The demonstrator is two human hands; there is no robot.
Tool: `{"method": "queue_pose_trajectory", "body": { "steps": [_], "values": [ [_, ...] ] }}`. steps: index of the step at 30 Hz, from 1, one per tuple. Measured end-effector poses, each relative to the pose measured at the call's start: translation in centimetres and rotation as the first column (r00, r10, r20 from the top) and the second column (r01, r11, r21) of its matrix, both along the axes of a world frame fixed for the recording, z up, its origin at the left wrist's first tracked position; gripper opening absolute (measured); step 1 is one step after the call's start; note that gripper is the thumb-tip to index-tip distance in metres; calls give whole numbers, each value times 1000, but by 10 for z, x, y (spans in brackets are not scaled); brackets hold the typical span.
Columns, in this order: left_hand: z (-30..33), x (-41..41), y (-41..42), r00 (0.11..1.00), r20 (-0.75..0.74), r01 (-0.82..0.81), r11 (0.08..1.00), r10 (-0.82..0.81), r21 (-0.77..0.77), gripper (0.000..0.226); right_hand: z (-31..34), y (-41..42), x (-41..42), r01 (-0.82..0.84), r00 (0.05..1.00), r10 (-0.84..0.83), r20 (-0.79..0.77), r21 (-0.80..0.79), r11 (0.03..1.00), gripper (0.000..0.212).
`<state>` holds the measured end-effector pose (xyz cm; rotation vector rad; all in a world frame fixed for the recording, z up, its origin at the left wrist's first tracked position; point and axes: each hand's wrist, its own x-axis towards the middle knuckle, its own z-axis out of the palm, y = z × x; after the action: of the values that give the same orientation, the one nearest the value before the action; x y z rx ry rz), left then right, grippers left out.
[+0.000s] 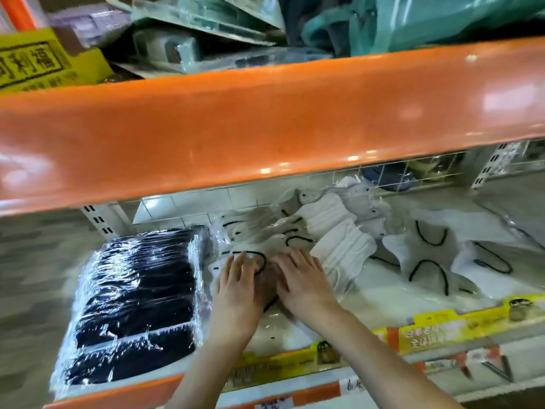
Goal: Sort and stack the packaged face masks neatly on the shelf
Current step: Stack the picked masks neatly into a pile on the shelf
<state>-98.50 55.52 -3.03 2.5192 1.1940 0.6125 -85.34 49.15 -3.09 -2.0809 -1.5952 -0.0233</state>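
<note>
Head view showed both hands flat, fingers straight. The left hand (236, 286) and right hand (300, 280) pressed on a white mask pack (267, 290). Black masks (135, 302) lay just left.

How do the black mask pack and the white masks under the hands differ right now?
The black pack is one tight shrink-wrapped block at the shelf's left end; the white masks lie loose and scattered. Both hands rest on white masks, none on the black pack. Both lots are plastic-wrapped.
</note>
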Motion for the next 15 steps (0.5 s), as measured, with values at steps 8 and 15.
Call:
{"method": "queue_pose_trajectory", "body": {
  "steps": [8,15],
  "values": [
    [-3,37,-8,946,109,-298,951,306,-80,60,-9,-14,29,-31,999,29,-36,-43,999,57],
    [-24,34,0,936,169,-294,950,308,-101,48,-2,-14,29,-56,998,44,-44,-313,948,88]
  ]
}}
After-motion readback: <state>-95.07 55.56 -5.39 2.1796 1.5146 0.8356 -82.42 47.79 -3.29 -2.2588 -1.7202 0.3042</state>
